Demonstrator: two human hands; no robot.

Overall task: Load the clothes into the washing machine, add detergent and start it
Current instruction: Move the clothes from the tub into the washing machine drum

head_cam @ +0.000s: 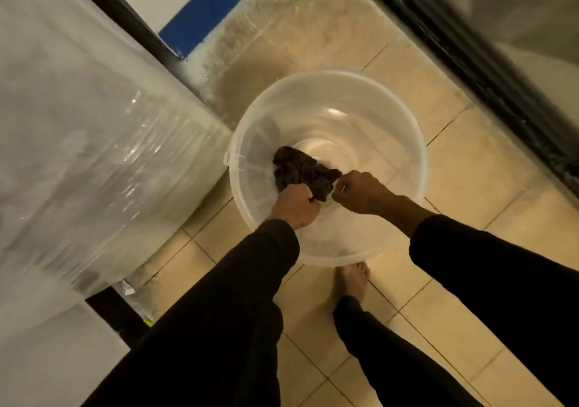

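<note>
A clear plastic bucket [404, 143] stands on the tiled floor in the middle of the view. Inside it lies one dark crumpled cloth [297, 168], against the near left wall. My left hand [296, 206] reaches into the bucket and grips the cloth's near edge. My right hand [360, 192] pinches the same cloth at its right end. Both arms wear dark sleeves. The large white appliance [78, 130] wrapped in clear plastic film fills the left side; it looks like the washing machine, and no door or lid shows.
The beige tiled floor [470, 181] surrounds the bucket. A dark door frame [488, 71] runs along the right. A blue strip [213, 2] marks the wall at the top. My bare foot [352, 284] stands just behind the bucket.
</note>
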